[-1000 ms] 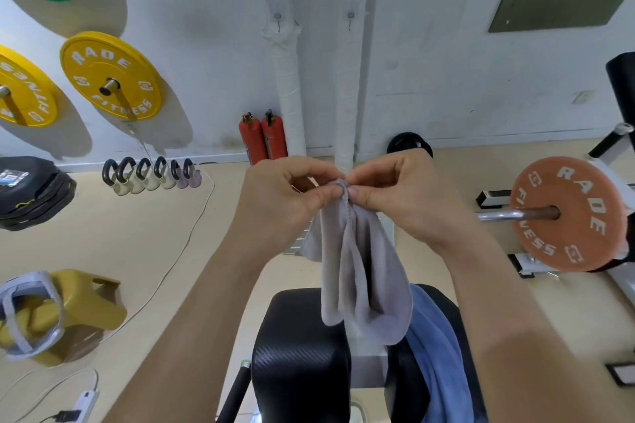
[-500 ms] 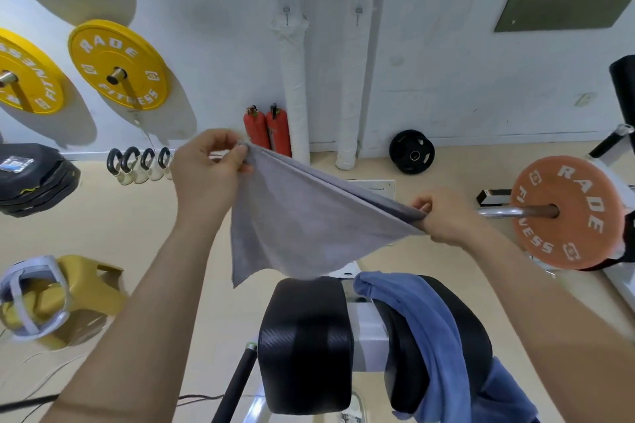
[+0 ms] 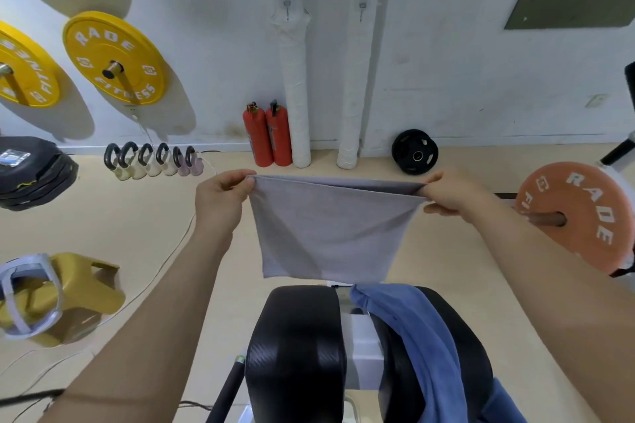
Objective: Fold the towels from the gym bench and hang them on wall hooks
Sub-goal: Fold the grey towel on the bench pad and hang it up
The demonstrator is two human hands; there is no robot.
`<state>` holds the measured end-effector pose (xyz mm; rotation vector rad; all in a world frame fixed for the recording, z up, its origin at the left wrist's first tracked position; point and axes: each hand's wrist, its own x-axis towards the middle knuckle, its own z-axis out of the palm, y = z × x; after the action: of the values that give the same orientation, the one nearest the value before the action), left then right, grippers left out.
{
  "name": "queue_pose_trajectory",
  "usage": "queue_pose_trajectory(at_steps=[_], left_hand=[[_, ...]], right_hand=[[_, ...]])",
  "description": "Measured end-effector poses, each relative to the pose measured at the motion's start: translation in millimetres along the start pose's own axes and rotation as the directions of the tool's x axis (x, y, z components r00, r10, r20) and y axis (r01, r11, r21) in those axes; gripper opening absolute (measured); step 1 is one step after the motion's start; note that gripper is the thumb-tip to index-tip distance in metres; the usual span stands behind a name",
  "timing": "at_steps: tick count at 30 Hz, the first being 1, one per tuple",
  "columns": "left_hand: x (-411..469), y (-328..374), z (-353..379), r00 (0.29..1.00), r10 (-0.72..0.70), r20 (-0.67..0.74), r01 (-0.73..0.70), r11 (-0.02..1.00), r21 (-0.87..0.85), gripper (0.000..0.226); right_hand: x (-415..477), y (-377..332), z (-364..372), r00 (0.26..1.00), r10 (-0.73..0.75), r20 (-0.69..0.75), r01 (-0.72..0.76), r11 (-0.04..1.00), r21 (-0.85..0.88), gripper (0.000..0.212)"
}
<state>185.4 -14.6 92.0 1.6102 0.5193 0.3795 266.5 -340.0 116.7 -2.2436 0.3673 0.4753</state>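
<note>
The grey towel (image 3: 330,230) now hangs as a flat, nearly square panel in the air above the front of the padded surface (image 3: 295,347), clear of it. A second ago it dangled as a narrow bunched strip from two hands pressed close together. Since then the hands have drawn well apart and levelled out, so the top edge runs taut and almost straight between them. The left hand (image 3: 220,197) pinches the left top corner, with its fingers (image 3: 240,187) curled and clamped on the cloth. The right hand (image 3: 450,194) grips the right top corner the same way. A darker inner layer shows along the top edge, so the towel looks doubled over, with one fold already in it. My reading is that the spread squares the layers and shakes out the wrinkles. That leaves the cloth ready either for another fold in half or to be carried to the wall. There, two small hooks (image 3: 287,5) sit high up, well apart from the hands. The blue towel (image 3: 419,330) lies draped over the right side of the surface, unfolded, so at least one more towel remains to be done.
</note>
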Motion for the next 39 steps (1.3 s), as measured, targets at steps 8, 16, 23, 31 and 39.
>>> queue_pose_trajectory(at_steps=[8, 16, 23, 31, 39], left_hand=[[5.0, 25.5, 2.8, 0.998, 0.035, 0.044, -0.033, 0.999, -0.027, 0.018], [-73.9, -48.2, -62.0, 0.986, -0.115, 0.120, 0.107, 0.992, 0.072, 0.019], [-155.6, -167.7, -113.5, 0.893, -0.434, 0.122, 0.404, 0.890, 0.211, 0.009], [-190.8, -193.1, -130.7, 0.856, -0.492, 0.157, 0.445, 0.857, 0.259, 0.011], [-194.1, -191.3, -123.6, 0.810, -0.579, 0.097, 0.561, 0.812, 0.161, 0.025]], right_hand=[[-1.6, -23.5, -12.8, 0.981, -0.146, -0.131, 0.157, 0.985, 0.076, 0.017], [-85.4, 83.1, 76.2, 0.965, -0.061, -0.253, 0.085, 0.993, 0.085, 0.013], [-143.6, 189.8, 174.1, 0.965, 0.251, -0.072, -0.245, 0.965, 0.090, 0.012], [-167.5, 213.7, 207.8, 0.822, 0.566, 0.062, -0.432, 0.549, 0.716, 0.011], [-191.5, 206.2, 208.8, 0.938, 0.275, -0.209, -0.155, 0.875, 0.458, 0.032]])
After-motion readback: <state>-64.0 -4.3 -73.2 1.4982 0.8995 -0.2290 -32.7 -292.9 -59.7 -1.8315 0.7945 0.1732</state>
